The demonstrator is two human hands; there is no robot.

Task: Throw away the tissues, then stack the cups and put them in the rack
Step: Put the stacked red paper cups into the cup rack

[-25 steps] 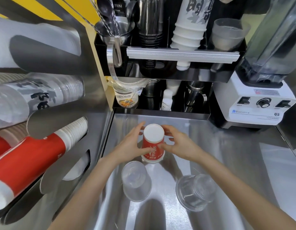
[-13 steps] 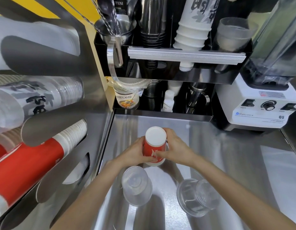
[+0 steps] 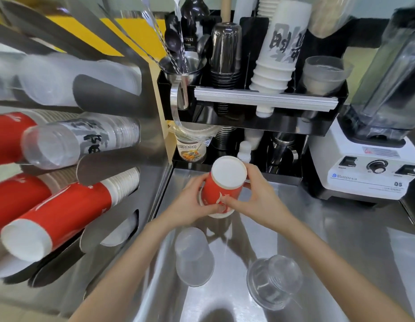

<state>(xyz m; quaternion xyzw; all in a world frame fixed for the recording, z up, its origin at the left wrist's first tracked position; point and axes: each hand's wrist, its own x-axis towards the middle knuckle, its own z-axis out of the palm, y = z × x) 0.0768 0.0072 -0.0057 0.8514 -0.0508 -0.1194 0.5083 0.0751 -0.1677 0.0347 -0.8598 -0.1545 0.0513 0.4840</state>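
left hand (image 3: 192,203) + right hand (image 3: 260,201) both wrapped round inverted red paper cup with white base (image 3: 222,187), above steel counter (image 3: 341,240) | cup axis near vertical, tilted | wall rack's red cup stack (image 3: 62,214) lay to left; left hand nearer | two clear plastic cups (image 3: 193,256) unstacked on counter

Red cup (image 3: 219,190) — white base; white blender (image 3: 366,173).

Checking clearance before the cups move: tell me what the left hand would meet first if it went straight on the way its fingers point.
The left hand points right, across the red cup it grips; beyond that, probably the right hand.
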